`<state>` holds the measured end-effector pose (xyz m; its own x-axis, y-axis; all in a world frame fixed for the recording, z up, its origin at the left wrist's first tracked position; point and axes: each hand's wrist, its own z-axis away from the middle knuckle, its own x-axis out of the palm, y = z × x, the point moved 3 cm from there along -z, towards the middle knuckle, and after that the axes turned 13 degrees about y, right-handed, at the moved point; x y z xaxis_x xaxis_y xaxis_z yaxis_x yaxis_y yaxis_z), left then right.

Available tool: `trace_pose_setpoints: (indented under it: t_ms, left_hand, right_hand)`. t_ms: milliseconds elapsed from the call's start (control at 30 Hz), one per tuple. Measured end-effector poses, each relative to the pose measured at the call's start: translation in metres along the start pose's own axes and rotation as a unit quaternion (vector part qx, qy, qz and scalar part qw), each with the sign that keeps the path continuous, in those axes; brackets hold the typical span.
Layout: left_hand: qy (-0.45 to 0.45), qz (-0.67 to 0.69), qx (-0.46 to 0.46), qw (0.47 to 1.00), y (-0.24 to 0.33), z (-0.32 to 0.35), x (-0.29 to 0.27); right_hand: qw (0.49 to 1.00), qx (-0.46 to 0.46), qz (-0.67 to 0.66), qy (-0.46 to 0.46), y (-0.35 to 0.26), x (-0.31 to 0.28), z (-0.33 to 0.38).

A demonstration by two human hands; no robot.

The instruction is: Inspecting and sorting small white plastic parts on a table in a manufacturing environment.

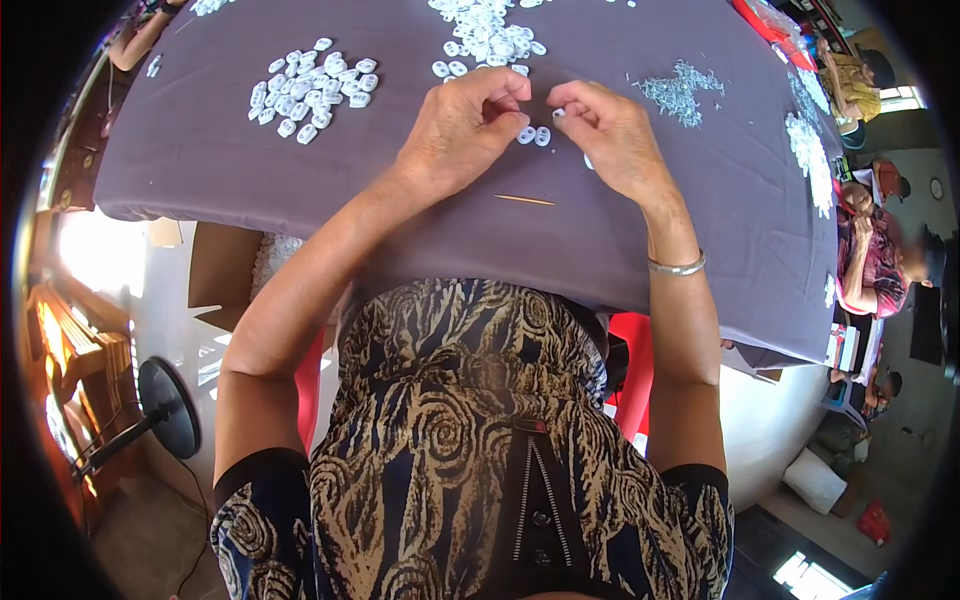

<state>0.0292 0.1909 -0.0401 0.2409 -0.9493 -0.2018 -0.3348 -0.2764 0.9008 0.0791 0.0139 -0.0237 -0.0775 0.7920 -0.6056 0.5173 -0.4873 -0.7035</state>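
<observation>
My left hand [458, 128] is above the dark tablecloth, its fingers curled toward the thumb. Whatever those fingertips hold, if anything, is too small to make out. Facing it is my right hand [615, 138], with a small white oval plastic piece [559, 113] pinched between thumb and finger. Two similar white oval pieces [534, 135] lie on the cloth between the hands. Another white piece [589, 161] shows partly from under the right hand. A thin wooden stick [524, 200], pointed like a toothpick, lies nearer to me.
A loose pile of white oval pieces [312, 92] lies at the left. A larger white heap [485, 28] is beyond my hands. Small silvery metal bits [684, 93] are scattered right. Other people [868, 245] sit along the right side. The table's near edge curves before my lap.
</observation>
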Motion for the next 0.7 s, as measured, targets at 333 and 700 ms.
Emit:
trace_pose_setpoints:
  t_ms: [333, 700]
  left_hand:
    - [0.044, 0.070, -0.010, 0.996, 0.001, 0.014, 0.012]
    - [0.061, 0.126, -0.012, 0.990, -0.004, 0.024, 0.017]
  right_hand:
    - [0.948, 0.181, -0.252, 0.075, -0.019, 0.006, 0.025]
    - [0.918, 0.210, -0.319, 0.102, -0.011, 0.025, 0.039]
